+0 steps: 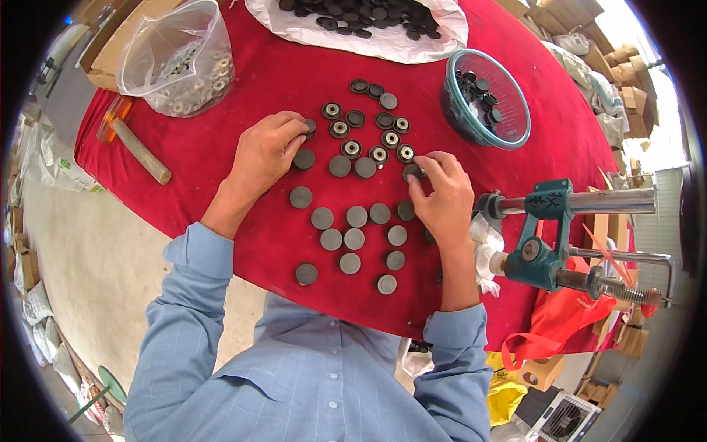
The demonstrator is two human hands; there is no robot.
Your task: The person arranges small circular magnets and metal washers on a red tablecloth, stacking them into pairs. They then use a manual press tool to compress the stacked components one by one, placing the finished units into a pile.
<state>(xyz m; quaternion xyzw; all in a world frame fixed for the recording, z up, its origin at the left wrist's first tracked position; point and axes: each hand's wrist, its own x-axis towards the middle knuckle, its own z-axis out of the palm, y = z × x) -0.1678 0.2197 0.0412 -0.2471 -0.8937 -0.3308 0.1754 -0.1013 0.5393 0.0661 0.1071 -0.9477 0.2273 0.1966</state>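
Observation:
On a red cloth, my left hand [266, 151] pinches the edge of a dark round cap [310, 130] between thumb and fingers. My right hand [448, 193] has its thumb and fingertips closed around another dark cap [412, 172]. Between the hands lie several open-side-up caps, some with a shiny metal ring piece [351, 149] seated inside, others bare, like the black cap [356, 118]. Nearer to me, several grey-black caps [356, 216] lie flat side up in a loose scatter. One cap [304, 158] sits just below my left fingertips.
A clear plastic tub [177, 66] of metal pieces stands far left, beside a wooden-handled hammer [143, 152]. Black caps fill a white sack [434, 48] at the back and a teal basket [524, 110]. A green clamp-like metal press [537, 254] stands right of my right forearm.

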